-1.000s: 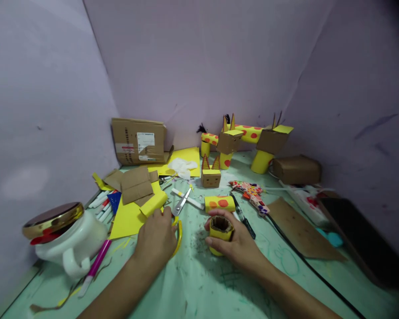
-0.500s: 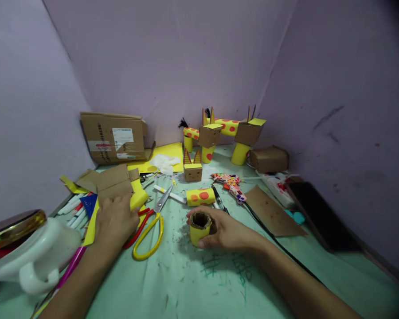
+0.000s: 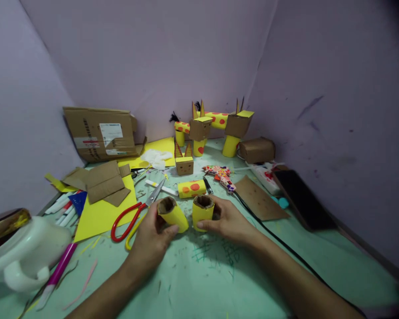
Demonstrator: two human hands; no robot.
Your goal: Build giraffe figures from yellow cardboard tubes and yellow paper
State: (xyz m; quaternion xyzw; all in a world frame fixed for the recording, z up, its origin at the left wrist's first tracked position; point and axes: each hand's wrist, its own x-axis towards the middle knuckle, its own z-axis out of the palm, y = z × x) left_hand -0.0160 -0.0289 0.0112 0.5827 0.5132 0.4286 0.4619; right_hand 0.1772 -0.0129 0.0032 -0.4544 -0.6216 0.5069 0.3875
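My left hand (image 3: 151, 241) grips a yellow paper-covered cardboard tube (image 3: 173, 214), tilted with its open end up and to the left. My right hand (image 3: 228, 219) holds a second yellow tube (image 3: 202, 212) standing upright on the green table (image 3: 219, 283). The two tubes sit side by side, almost touching. Just behind them lies a yellow tube with orange spots (image 3: 192, 188). Red and yellow scissors (image 3: 133, 217) lie open-handled to the left of my left hand.
Yellow spotted cardboard giraffes (image 3: 216, 126) stand at the back, with a small brown head box (image 3: 184, 165) in front. Cardboard pieces (image 3: 103, 184) on yellow paper (image 3: 101, 212), markers and a white jug (image 3: 23, 257) are left. A glue gun (image 3: 221, 173), black cable and phone (image 3: 301, 199) are right.
My left hand left the cardboard pile, picked up a yellow tube and brought it beside the tube in my right hand. The camera view shifted to the right.
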